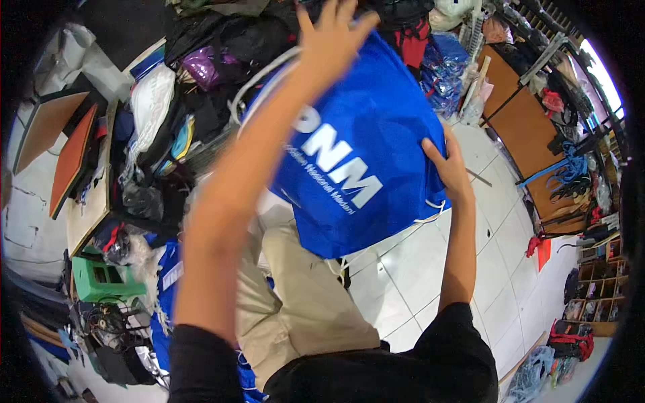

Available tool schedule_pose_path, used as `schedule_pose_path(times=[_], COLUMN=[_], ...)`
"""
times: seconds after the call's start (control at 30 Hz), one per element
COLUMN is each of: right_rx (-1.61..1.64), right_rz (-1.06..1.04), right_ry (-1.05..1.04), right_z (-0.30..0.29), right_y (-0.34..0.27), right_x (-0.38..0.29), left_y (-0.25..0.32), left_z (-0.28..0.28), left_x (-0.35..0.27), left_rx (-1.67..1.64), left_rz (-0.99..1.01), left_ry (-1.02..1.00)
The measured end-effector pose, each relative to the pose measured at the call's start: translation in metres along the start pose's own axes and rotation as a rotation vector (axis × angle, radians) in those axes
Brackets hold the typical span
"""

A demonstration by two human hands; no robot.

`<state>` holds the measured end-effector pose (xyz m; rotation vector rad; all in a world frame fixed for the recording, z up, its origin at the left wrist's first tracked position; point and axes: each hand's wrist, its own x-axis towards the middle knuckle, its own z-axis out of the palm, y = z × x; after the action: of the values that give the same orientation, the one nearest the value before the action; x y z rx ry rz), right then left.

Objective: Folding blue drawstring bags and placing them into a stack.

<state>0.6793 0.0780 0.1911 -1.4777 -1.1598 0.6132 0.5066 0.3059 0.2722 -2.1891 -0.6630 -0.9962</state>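
Observation:
A blue drawstring bag (373,121) with large white lettering spreads out in front of me, above my lap. My right hand (451,163) grips its right edge, the thumb lying on the printed face. My left hand (335,40), blurred, reaches across the bag's upper end with its fingers apart. Whether it touches the fabric there is hard to tell. A white cord (267,73) loops out at the bag's upper left, passing behind my left forearm. Thin white cord ends (433,214) hang at the lower right corner.
Dark bags and fabric (232,43) are heaped beyond the bag. A green plastic stool (103,282) stands at left, near more blue fabric (164,302). Brown boards (524,136) and hanging straps (569,166) line the right. White floor tiles (408,272) show below the bag.

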Motion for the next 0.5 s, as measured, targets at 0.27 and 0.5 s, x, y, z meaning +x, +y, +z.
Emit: schedule_pose_path(times=[0.27, 0.5], right_rx=[-0.388, -1.174], right_rz=[0.475, 0.586], right_ry=[0.161, 0.118], right_z=[-0.114, -0.149], right_y=[0.223, 0.307], right_x=[-0.028, -0.019], left_y=[0.194, 0.145], left_z=[0.048, -0.046], left_x=[-0.239, -0.279], left_rx=[-0.687, -0.930], left_rz=[-0.735, -0.883], left_ry=[-0.954, -0.538])
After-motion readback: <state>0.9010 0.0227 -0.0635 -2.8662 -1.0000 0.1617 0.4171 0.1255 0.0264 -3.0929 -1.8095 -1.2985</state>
